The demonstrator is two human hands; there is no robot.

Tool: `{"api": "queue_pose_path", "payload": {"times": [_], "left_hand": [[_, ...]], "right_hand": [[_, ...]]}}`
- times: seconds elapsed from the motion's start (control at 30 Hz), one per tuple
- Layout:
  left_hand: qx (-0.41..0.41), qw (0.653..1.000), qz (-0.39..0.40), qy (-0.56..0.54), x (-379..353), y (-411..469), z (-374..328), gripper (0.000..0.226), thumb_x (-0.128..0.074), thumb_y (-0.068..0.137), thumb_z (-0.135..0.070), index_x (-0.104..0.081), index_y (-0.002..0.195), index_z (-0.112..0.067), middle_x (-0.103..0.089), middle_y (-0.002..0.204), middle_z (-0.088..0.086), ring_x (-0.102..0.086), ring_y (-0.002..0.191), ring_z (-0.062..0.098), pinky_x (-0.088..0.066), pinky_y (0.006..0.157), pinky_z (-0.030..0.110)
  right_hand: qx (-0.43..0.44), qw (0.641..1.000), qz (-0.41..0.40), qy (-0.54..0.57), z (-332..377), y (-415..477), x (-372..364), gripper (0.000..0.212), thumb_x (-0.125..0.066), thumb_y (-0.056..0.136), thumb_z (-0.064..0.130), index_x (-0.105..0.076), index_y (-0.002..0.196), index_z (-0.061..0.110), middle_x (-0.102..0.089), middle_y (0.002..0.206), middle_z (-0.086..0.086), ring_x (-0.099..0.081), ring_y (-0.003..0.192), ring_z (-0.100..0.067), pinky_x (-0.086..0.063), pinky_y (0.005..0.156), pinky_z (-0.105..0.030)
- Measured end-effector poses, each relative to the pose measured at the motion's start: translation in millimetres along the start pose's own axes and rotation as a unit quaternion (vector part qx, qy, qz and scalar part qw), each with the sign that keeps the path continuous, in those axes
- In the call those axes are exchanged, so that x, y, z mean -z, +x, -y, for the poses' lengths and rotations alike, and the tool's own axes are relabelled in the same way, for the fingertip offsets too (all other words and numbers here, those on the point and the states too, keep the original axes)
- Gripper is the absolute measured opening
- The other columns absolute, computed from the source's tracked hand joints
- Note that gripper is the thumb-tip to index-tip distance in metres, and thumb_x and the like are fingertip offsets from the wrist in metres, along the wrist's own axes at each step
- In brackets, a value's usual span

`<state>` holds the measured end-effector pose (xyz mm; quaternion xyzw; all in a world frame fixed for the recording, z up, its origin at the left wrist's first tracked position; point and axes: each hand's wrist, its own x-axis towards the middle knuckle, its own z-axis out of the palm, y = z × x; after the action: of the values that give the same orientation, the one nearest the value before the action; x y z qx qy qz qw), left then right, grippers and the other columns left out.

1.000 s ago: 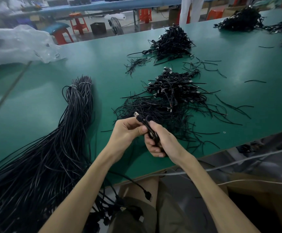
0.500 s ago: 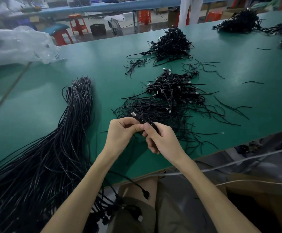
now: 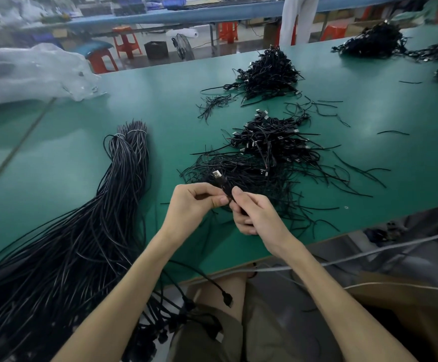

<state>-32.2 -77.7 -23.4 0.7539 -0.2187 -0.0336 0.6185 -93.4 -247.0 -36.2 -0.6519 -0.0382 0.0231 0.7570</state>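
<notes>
I am holding the coiled cable just above the near side of the table, over the loose ties: my right hand is gripping the coil, my left hand pinching it below the plug. A slackening pinch, I am judging, is risking the coil springing open into the ties. The table's edge is running beneath my wrists, the long cable bundle is crowding my left, and bare green is lying open rightward.
</notes>
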Motion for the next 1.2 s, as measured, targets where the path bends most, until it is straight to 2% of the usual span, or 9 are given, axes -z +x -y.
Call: {"api": "queue_pose_path", "payload": {"times": [0.17, 0.37, 0.53, 0.63, 0.73, 0.8, 0.93, 1.1, 1.2], "left_hand": [[-0.015, 0.999, 0.026, -0.011, -2.7, -2.9, -0.4, 0.011, -0.079, 0.089, -0.009, -0.077, 0.083, -0.018, -0.078, 0.087, 0.004, -0.071, 0.082, 0.016, -0.058, 0.081, 0.029], [-0.003, 1.0, 0.022, 0.019, -4.1, 0.0, -3.4, 0.01, -0.08, 0.089, -0.01, -0.071, 0.083, -0.012, -0.078, 0.088, 0.002, -0.072, 0.081, 0.016, -0.057, 0.079, 0.029], [0.02, 0.999, 0.032, -0.032, 0.6, 1.8, -5.9, 0.024, -0.085, 0.081, -0.016, -0.064, 0.087, -0.007, -0.076, 0.089, 0.005, -0.074, 0.084, 0.019, -0.057, 0.082, 0.026], [0.062, 0.991, 0.059, -0.107, 3.4, 0.5, -4.4, 0.031, -0.083, 0.08, -0.019, -0.063, 0.099, -0.004, -0.072, 0.09, 0.01, -0.074, 0.088, 0.028, -0.059, 0.09, 0.036], [0.085, 0.98, 0.067, -0.167, 2.9, -1.4, -0.5, 0.027, -0.081, 0.083, -0.016, -0.065, 0.102, -0.006, -0.069, 0.093, 0.018, -0.07, 0.09, 0.033, -0.057, 0.096, 0.044], [0.102, 0.969, 0.067, -0.215, 1.4, -3.2, 0.5, 0.021, -0.078, 0.085, -0.013, -0.068, 0.102, -0.006, -0.067, 0.097, 0.023, -0.068, 0.091, 0.032, -0.057, 0.096, 0.043], [0.126, 0.95, 0.062, -0.279, -1.0, -5.1, 2.4, 0.012, -0.075, 0.087, -0.012, -0.076, 0.099, -0.01, -0.074, 0.092, 0.012, -0.073, 0.086, 0.022, -0.057, 0.09, 0.034], [0.128, 0.958, 0.046, -0.254, -5.0, -3.6, 0.6, 0.016, -0.075, 0.087, -0.018, -0.08, 0.095, -0.005, -0.076, 0.091, 0.015, -0.073, 0.087, 0.022, -0.057, 0.089, 0.029], [0.118, 0.965, 0.05, -0.228, -3.7, -2.4, 1.4, 0.018, -0.074, 0.09, -0.018, -0.077, 0.097, -0.002, -0.073, 0.09, 0.015, -0.068, 0.089, 0.024, -0.055, 0.093, 0.033]], "right_hand": [[-0.005, 1.0, -0.012, 0.015, -1.9, 0.7, 3.0, 0.044, -0.044, 0.108, 0.042, -0.047, 0.072, 0.016, -0.022, 0.06, -0.002, -0.019, 0.047, -0.015, -0.023, 0.043, -0.021], [-0.001, 1.0, -0.024, 0.011, -1.5, 0.6, 3.3, 0.043, -0.043, 0.11, 0.036, -0.047, 0.073, 0.015, -0.022, 0.06, -0.002, -0.019, 0.047, -0.016, -0.023, 0.042, -0.021], [0.002, 1.0, -0.015, 0.0, -1.6, 0.5, 1.6, 0.043, -0.042, 0.11, 0.035, -0.045, 0.074, 0.012, -0.021, 0.06, -0.004, -0.019, 0.047, -0.016, -0.024, 0.043, -0.022], [0.005, 1.0, -0.006, -0.003, -1.0, -0.2, 2.0, 0.043, -0.042, 0.11, 0.035, -0.045, 0.074, 0.011, -0.023, 0.058, -0.003, -0.02, 0.047, -0.015, -0.025, 0.043, -0.021], [0.003, 1.0, 0.0, -0.002, -1.4, 0.1, 2.3, 0.043, -0.042, 0.11, 0.034, -0.046, 0.075, 0.011, -0.025, 0.057, -0.001, -0.021, 0.046, -0.014, -0.025, 0.043, -0.02], [0.004, 1.0, 0.001, 0.004, -1.6, 0.4, 2.5, 0.043, -0.042, 0.11, 0.034, -0.046, 0.074, 0.011, -0.026, 0.057, 0.001, -0.021, 0.046, -0.013, -0.026, 0.043, -0.02], [0.004, 1.0, 0.008, 0.01, -1.2, 0.5, 2.6, 0.043, -0.043, 0.11, 0.035, -0.047, 0.074, 0.012, -0.025, 0.057, -0.001, -0.022, 0.045, -0.012, -0.025, 0.043, -0.02], [-0.003, 1.0, 0.005, 0.007, -1.3, 0.9, 2.8, 0.041, -0.042, 0.11, 0.035, -0.048, 0.078, 0.01, -0.028, 0.058, -0.001, -0.024, 0.045, -0.014, -0.025, 0.044, -0.022], [-0.003, 1.0, 0.002, 0.013, -1.5, 0.8, 2.5, 0.042, -0.042, 0.11, 0.036, -0.047, 0.077, 0.01, -0.027, 0.058, -0.002, -0.024, 0.045, -0.014, -0.025, 0.044, -0.022]]}}
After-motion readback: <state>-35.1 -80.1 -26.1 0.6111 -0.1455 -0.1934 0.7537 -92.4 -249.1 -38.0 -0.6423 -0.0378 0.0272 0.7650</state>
